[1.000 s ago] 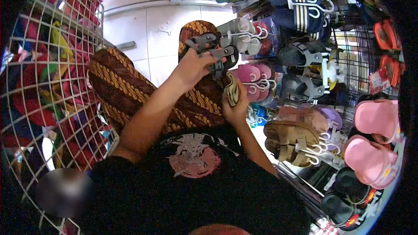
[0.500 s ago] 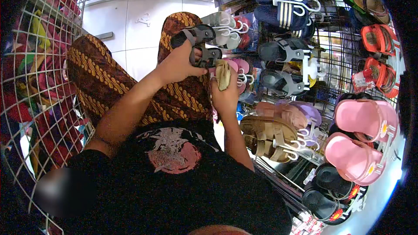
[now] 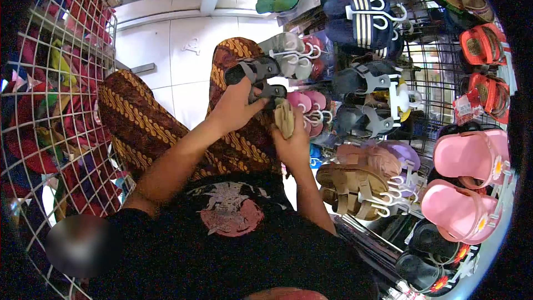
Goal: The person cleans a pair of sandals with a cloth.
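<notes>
My left hand (image 3: 236, 105) is closed around a pair of dark grey strapped sandals (image 3: 260, 71), held above my patterned trousers (image 3: 236, 55). One sandal lies above the other, and the lower one is partly covered by my fingers. A folded beige cloth (image 3: 284, 119) is gripped in my right hand (image 3: 294, 141). Its upper end sits right at the edge of the lower sandal. Just past my right hand, pink sandals (image 3: 302, 101) hang on white hooks.
A rack of hanging footwear fills the right side, with navy striped slides (image 3: 361, 14), grey sandals (image 3: 363, 80), brown sandals (image 3: 355, 180) and pink clogs (image 3: 463, 158). To the left stands a wire mesh basket (image 3: 83, 94) of colourful items. A white hanger (image 3: 191, 46) lies on the tiled floor (image 3: 147, 39).
The view has tilted, so the scene sits lower and slightly further right. Both hands keep their holds, and the cloth has shifted slightly against the lower sandal.
</notes>
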Available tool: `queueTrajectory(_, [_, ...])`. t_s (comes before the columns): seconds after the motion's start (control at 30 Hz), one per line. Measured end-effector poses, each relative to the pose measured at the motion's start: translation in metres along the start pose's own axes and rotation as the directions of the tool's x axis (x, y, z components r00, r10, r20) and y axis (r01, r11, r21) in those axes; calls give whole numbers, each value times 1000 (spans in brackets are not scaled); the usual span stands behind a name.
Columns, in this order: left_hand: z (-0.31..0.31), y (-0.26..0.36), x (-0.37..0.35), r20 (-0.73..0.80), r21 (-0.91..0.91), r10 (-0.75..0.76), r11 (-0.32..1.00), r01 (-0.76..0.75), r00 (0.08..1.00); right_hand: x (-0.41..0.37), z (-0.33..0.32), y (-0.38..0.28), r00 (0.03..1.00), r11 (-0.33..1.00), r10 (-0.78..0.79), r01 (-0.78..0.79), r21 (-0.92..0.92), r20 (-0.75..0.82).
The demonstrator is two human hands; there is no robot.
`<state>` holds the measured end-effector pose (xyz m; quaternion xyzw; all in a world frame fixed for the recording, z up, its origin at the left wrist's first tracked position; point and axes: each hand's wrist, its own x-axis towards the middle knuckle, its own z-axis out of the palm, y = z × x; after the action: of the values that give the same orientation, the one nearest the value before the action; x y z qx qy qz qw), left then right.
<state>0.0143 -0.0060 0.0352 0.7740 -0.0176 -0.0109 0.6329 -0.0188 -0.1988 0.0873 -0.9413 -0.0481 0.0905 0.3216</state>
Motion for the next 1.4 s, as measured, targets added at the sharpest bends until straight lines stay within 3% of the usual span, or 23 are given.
queueTrajectory(0.13, [0, 5, -2, -1, 6, 24, 1000, -24, 1000, 11, 1, 20, 991, 993, 116, -117, 20, 66])
queueTrajectory(0.2, [-7, 6, 0, 29, 5, 34, 999, -34, 999, 7, 3, 18, 997, 996, 73, -72, 43, -3])
queueTrajectory(0.23, [-12, 5, 1, 131, 43, -44, 998, 39, 990, 5, 2, 15, 998, 997, 61, -60, 44, -25])
queueTrajectory(0.33, [-19, 11, 1, 280, 62, -84, 996, 70, 956, 6, -9, 20, 997, 997, 73, -73, -8, 8])
queueTrajectory(0.43, [-13, -2, 3, 234, 111, 47, 991, -74, 971, 6, -20, 29, 998, 996, 61, -63, -64, -30])
queueTrajectory(0.53, [-15, 4, 1, 254, 34, -20, 999, 12, 967, 0, -27, 0, 990, 998, 46, -51, -32, -130])
queueTrajectory(0.57, [-14, 3, 1, 231, 67, -3, 998, -13, 973, -6, -24, -10, 976, 986, 153, -161, -41, -154])
queueTrajectory(0.63, [-14, 1, 2, 197, 135, 33, 989, -60, 980, -15, -16, -19, 994, 993, 44, -55, -104, -102])
queueTrajectory(0.73, [-15, 2, 3, 243, 144, -29, 990, -7, 970, -18, -9, -13, 992, 967, -107, 86, -240, -74])
queueTrajectory(0.8, [-13, 2, 5, 234, 69, -27, 998, 11, 972, -11, -12, -8, 975, 909, -206, 160, -386, -82])
queueTrajectory(0.97, [-14, 6, 4, 291, 10, -183, 982, 188, 939, -16, -12, -13, 990, 882, -98, 132, -452, 98])
queueTrajectory(1.1, [-13, 6, 3, 262, 57, -83, 996, 71, 961, -12, -13, -17, 984, 802, -174, 129, -583, -23])
queueTrajectory(1.27, [-5, 2, 2, 166, 29, -11, 1000, 6, 986, -15, -7, -8, 990, 841, -139, 120, -528, 4])
queueTrajectory(1.3, [-5, 0, 2, 170, 121, 32, 991, -53, 985, -17, -5, -6, 988, 845, -150, 139, -516, 21])
queueTrajectory(1.4, [-16, 24, 2, 173, 118, -46, 993, 26, 984, -10, -7, 3, 984, 898, -177, 154, -413, -18])
